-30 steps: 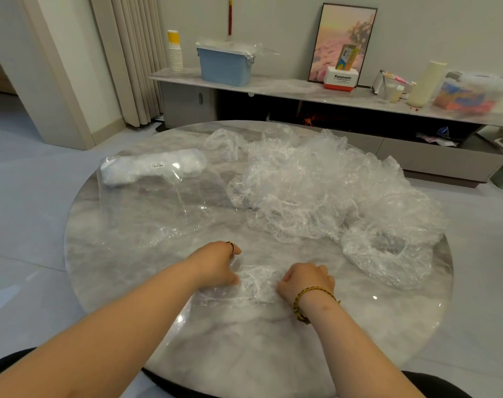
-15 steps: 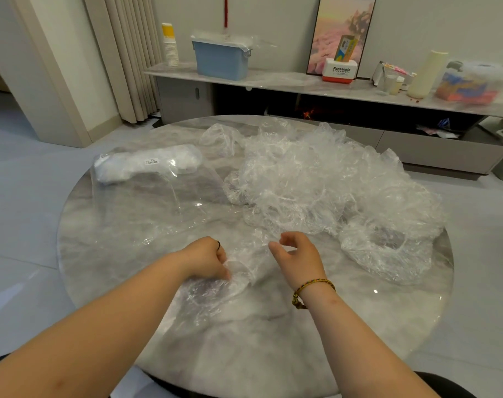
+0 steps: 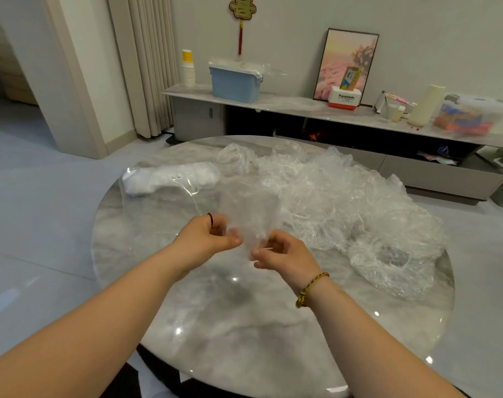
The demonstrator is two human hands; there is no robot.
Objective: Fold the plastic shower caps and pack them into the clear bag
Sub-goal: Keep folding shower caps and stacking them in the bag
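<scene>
Holding: one shower cap [image 3: 250, 208], up above the desk [image 3: 244, 326], pinched at its lower edge by both hands.
Left hand [image 3: 207, 239]: fingers [image 3: 233, 241] curled, pinching the cap.
Right hand [image 3: 281, 254]: likewise pinching.
Loose caps [image 3: 330, 196]: heaped on the desk's right side.
Clear bag [image 3: 164, 196]: flat, far left of desk.

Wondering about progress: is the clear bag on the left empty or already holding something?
Partly filled: the clear bag holds a white bundle at its far end; the rest lies flat.
</scene>
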